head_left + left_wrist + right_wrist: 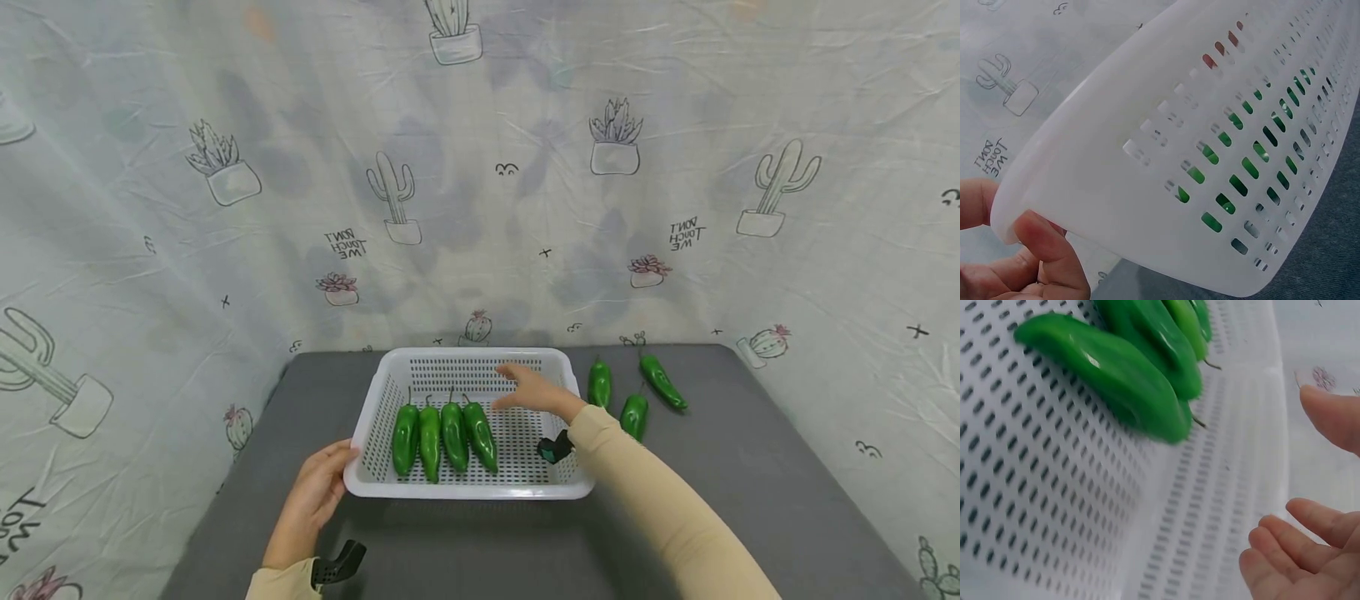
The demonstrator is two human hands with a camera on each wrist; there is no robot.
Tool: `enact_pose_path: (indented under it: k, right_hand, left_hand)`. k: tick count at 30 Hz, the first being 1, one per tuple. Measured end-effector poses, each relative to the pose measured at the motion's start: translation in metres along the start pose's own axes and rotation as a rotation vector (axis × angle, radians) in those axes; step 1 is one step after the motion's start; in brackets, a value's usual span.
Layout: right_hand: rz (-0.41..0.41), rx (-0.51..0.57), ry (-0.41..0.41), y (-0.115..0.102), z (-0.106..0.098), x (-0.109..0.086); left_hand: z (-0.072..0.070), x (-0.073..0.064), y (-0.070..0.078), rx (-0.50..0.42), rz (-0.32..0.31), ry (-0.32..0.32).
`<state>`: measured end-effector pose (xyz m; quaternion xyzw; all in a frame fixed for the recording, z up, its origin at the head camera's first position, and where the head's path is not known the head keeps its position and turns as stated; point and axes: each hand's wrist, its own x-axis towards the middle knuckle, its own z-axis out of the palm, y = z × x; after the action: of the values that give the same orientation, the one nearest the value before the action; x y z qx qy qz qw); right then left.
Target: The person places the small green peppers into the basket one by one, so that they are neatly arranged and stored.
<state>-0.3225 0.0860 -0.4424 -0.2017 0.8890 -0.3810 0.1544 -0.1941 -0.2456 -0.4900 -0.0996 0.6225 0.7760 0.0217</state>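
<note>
A white perforated plastic basket (465,492) sits on the dark table. Several green chili peppers (453,437) lie side by side in its left half, stems toward the far side. My left hand (318,487) holds the basket's left edge; in the left wrist view the thumb and fingers (1047,240) pinch the rim. Over the right half of the basket hovers my right hand (534,390), fingers spread and holding nothing. In the right wrist view its fingers (1294,550) are apart from the nearest pepper (1116,375).
Three more green peppers lie on the table right of the basket: one close to its far corner (599,383), one farther right (663,383), and one partly hidden by the right sleeve (633,415). A cactus-print cloth (480,208) hangs behind and around the grey table (750,467).
</note>
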Motion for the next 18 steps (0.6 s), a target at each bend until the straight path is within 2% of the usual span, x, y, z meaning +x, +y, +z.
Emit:
enact_pose_path:
  k: [14, 18]
  right_hand:
    - [-0.076, 0.058, 0.121, 0.018, -0.058, -0.032]
    - [-0.059, 0.085, 0.166, 0.025, -0.073, -0.044]
  left_hand:
    - [-0.002, 0.001, 0.000, 0.014, -0.014, 0.000]
    - [-0.002, 0.001, 0.000, 0.018, -0.011, 0.002]
